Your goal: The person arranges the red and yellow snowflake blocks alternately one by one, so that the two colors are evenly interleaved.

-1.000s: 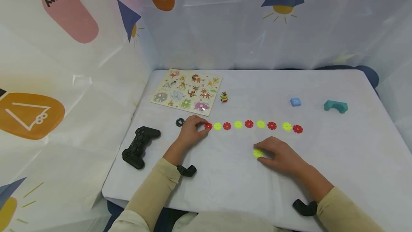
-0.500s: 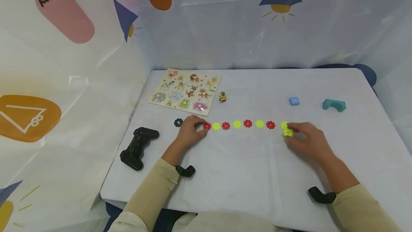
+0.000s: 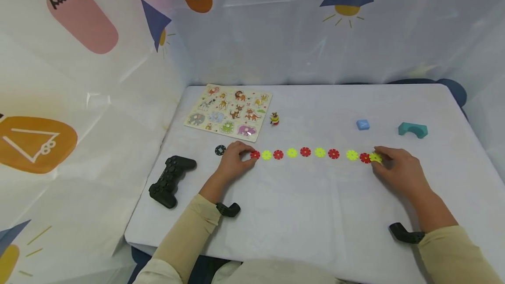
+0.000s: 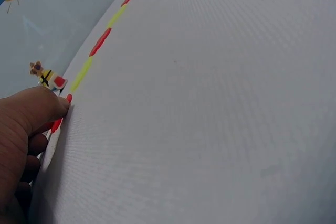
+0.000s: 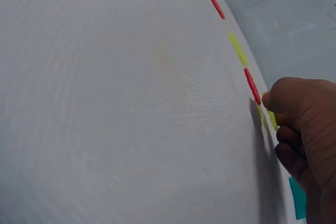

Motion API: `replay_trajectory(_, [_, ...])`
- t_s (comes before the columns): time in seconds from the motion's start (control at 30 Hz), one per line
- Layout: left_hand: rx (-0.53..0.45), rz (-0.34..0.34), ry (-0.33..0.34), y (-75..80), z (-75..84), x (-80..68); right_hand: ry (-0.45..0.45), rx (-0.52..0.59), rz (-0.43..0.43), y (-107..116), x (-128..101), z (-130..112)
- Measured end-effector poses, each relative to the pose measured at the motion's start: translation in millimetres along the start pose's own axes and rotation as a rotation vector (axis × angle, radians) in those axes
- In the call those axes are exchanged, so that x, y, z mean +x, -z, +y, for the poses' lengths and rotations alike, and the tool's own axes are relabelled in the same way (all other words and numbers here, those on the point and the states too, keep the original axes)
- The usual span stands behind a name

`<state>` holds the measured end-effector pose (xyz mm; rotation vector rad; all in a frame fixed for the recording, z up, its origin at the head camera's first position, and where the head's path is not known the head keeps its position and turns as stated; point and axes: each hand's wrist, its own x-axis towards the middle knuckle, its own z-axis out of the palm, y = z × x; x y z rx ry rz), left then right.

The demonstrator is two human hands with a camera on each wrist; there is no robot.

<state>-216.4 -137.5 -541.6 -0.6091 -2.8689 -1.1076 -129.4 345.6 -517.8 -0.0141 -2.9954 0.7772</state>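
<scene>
A row of red and yellow notched plastic discs [image 3: 305,152] runs across the white table. At its right end, my right hand [image 3: 404,172] pinches a yellow notched disc [image 3: 375,157] between thumb and fingers. That disc sits right against a red disc [image 3: 364,157]; whether it rests on the cloth I cannot tell. At the left end, my left hand [image 3: 232,161] holds a red notched disc [image 3: 255,154] by its edges. In the left wrist view, the thumb partly hides this red disc [image 4: 56,125]. The right wrist view shows the yellow disc [image 5: 272,120] mostly behind the thumb.
Left of the row lie a black disc [image 3: 220,150] and a black game controller [image 3: 172,181]. Behind it are an animal puzzle board [image 3: 229,112] and a small figurine [image 3: 274,118]. A blue block [image 3: 363,125] and a teal arch block [image 3: 412,129] stand back right.
My right hand has carried the yellow disc from in front of the row, over its right part, to the row's right end. The left hand stays at the left red disc.
</scene>
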Motion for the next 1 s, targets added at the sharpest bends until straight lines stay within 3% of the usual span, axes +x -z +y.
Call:
replay_trajectory(0.8, [-0.01, 0.008, -0.014, 2.4, -0.6, -4.8, -0.087, 0.056, -0.048, 4, -5, 13])
replay_trajectory(1.0, [-0.005, -0.023, 0.011, 1.0, -1.1, -5.6, -0.116, 0.079, -0.086, 4, -7, 17])
